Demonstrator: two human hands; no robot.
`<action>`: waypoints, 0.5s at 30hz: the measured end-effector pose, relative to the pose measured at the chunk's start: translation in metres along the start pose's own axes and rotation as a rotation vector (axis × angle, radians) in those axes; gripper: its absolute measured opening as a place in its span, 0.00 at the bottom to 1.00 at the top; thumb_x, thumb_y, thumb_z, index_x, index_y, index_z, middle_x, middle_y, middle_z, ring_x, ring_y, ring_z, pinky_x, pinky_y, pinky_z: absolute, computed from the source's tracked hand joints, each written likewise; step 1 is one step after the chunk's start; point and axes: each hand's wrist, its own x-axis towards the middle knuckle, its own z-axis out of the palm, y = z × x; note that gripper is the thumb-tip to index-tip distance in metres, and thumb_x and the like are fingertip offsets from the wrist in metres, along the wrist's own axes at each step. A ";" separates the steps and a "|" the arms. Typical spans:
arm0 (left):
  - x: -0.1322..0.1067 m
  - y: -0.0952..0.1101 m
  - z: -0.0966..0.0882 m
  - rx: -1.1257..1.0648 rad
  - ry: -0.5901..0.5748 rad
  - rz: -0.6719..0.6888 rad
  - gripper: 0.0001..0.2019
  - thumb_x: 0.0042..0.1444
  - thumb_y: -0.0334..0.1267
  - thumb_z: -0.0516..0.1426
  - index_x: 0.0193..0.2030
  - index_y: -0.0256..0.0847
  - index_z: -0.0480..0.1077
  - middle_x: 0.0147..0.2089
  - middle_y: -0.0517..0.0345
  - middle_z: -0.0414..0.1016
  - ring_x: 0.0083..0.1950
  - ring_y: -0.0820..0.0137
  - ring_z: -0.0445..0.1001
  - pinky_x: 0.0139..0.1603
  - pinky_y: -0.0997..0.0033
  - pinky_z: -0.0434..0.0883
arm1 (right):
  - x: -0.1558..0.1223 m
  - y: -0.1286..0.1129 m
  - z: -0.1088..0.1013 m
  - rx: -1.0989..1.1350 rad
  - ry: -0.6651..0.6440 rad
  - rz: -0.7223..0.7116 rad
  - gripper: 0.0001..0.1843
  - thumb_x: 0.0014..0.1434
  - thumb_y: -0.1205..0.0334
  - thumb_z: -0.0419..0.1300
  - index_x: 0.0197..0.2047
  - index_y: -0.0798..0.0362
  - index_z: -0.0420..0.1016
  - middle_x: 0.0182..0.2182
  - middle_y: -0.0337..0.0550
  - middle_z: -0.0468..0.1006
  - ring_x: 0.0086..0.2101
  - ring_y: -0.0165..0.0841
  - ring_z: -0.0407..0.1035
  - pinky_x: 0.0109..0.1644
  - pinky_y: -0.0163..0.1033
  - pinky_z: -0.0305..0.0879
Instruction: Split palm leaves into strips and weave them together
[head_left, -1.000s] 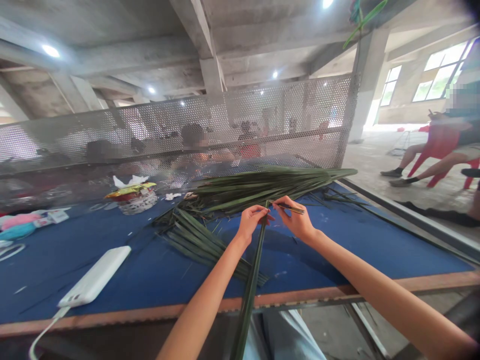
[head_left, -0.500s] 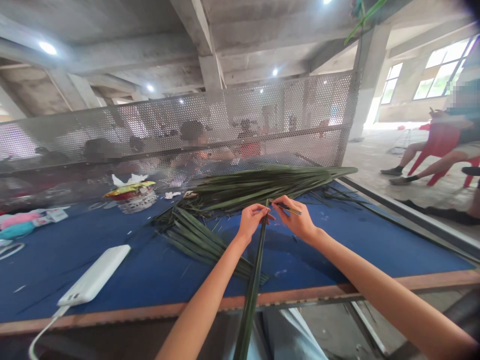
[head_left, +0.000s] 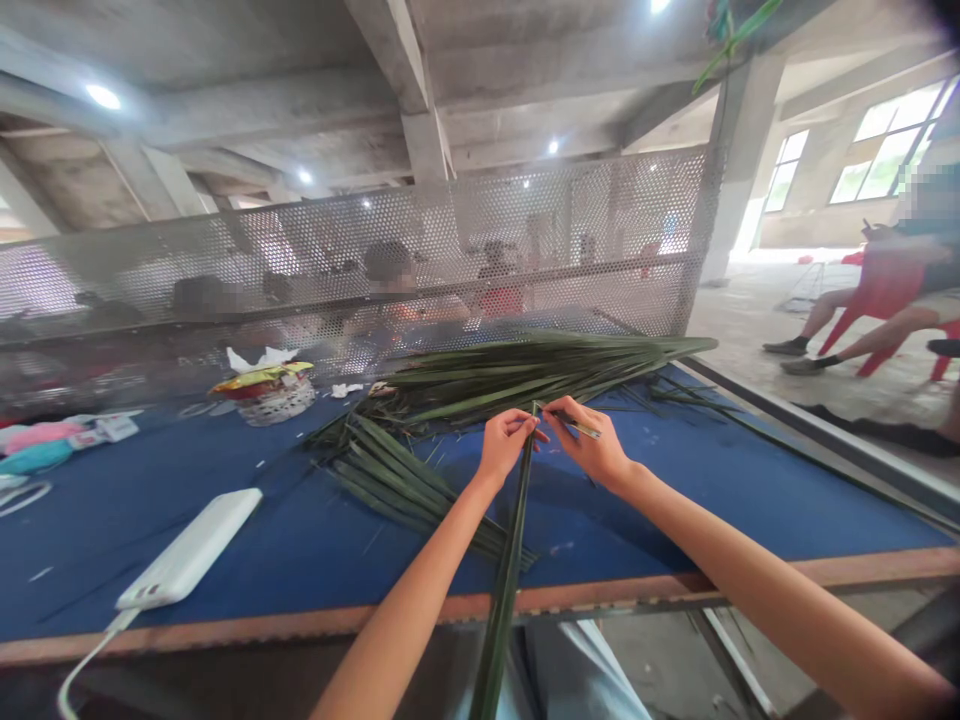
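Pinched between thumb and fingers of my left hand (head_left: pixel 504 446) is the upper end of a long green leaf strip (head_left: pixel 510 570). The strip runs down over the table's front edge toward my body. My right hand (head_left: pixel 600 452) is closed around a slim pen-like tool (head_left: pixel 586 430), whose exact kind I cannot make out. Its front end is close to the leaf's tip, just right of my left fingers. Behind both hands lies a large pile of long green leaves (head_left: pixel 555 370). A smaller bundle of cut leaves (head_left: pixel 397 480) lies to the left, partly behind my left forearm.
On the blue table (head_left: pixel 300 560) stand a white power bank (head_left: pixel 191 550) with a cable and a white basket (head_left: pixel 277 400) with a yellow packet. Pink and blue items (head_left: pixel 45 445) lie far left. A perforated metal screen (head_left: pixel 525 240) rises behind; a person sits on a red chair (head_left: pixel 889 290).
The whole view has shifted very slightly. My hands keep their holds near the leaf's tip, and the tool in my right hand has turned a little.
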 end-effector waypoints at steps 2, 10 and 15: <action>0.000 -0.001 0.000 0.003 0.004 0.005 0.17 0.47 0.49 0.63 0.30 0.35 0.71 0.24 0.53 0.77 0.22 0.71 0.72 0.26 0.71 0.69 | 0.000 0.001 0.000 -0.041 -0.010 -0.050 0.06 0.66 0.60 0.51 0.40 0.50 0.69 0.31 0.41 0.79 0.30 0.31 0.73 0.35 0.33 0.65; 0.002 -0.006 -0.002 0.043 0.032 0.073 0.16 0.49 0.49 0.62 0.28 0.35 0.70 0.24 0.52 0.77 0.21 0.72 0.71 0.27 0.71 0.69 | -0.002 -0.001 -0.005 -0.130 -0.153 -0.212 0.07 0.66 0.63 0.50 0.43 0.51 0.68 0.33 0.44 0.79 0.32 0.32 0.73 0.36 0.33 0.65; 0.003 -0.007 -0.002 0.058 0.025 0.077 0.17 0.50 0.50 0.61 0.29 0.35 0.70 0.24 0.52 0.76 0.22 0.72 0.71 0.27 0.71 0.69 | -0.001 0.001 0.000 -0.112 -0.093 -0.134 0.06 0.66 0.62 0.51 0.42 0.51 0.68 0.32 0.42 0.79 0.31 0.31 0.73 0.36 0.33 0.65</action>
